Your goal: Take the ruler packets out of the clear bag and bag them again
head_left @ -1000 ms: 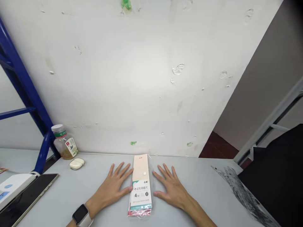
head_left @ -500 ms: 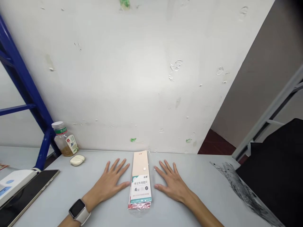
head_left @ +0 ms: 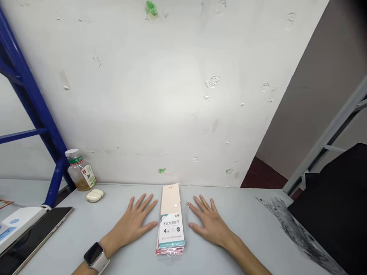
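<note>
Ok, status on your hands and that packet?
Left hand, right hand open, flat on table. Ruler set packet between them. Jar and white oval case off left.

A dormitory room is indicated. A blue metal bunk frame (head_left: 37,114) is seen rising at the left end of the desk (head_left: 252,236), and a grey metal frame (head_left: 329,133) stands beyond its right end. A scuffed white wall (head_left: 143,95) is seen behind the desk, on which a packet of exam rulers (head_left: 171,225), a jar (head_left: 80,172) and a tablet (head_left: 34,240) are laid.

View tilted slightly, ruler set packet (head_left: 171,219) higher in frame
</note>
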`<state>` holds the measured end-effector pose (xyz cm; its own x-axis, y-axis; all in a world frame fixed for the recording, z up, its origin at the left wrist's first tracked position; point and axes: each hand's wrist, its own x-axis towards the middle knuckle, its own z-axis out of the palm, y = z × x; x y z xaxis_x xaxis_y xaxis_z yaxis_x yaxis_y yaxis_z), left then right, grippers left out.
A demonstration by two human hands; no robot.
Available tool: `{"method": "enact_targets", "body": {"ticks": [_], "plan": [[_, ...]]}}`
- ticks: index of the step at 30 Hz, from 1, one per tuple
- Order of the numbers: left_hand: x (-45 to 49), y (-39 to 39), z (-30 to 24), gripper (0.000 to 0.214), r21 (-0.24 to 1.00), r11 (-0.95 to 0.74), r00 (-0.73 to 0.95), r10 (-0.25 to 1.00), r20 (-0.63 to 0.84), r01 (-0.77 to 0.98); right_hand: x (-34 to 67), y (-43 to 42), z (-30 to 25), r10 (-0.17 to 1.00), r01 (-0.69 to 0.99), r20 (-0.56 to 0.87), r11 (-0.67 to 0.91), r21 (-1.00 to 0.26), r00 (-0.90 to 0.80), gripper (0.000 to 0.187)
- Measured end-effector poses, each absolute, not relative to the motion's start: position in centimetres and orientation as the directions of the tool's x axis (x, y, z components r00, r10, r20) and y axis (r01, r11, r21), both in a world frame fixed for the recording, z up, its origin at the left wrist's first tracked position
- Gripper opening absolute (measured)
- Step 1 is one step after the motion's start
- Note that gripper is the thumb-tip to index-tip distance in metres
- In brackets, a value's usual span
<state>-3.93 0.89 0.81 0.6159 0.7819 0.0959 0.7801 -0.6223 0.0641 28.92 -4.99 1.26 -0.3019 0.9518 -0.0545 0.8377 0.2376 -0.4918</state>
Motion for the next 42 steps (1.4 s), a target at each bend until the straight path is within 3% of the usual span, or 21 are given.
{"method": "enact_targets", "body": {"ticks": [13,22,42], "plan": [[-3.96,0.9,0.85,0.068,0.047,-0.641,0.635,0.766,0.103,0.766,28.9,-5.18,1.4,0.952,0.841,-0.057,0.236,-0.487,-0.3,0.068],[-4.03,1.07,0.59,0.066,-0.005,-0.649,0.646,0.756,0.103,0.76,29.06,-5.0,1.4,0.941,0.885,-0.119,0.25,-0.392,-0.318,0.064],[-4.08,1.03,0.61,0.066,0.025,-0.649,0.645,0.759,0.087,0.76,29.13,-5.11,1.38,0.945,0.877,-0.083,0.259,-0.406,-0.318,0.059]]}}
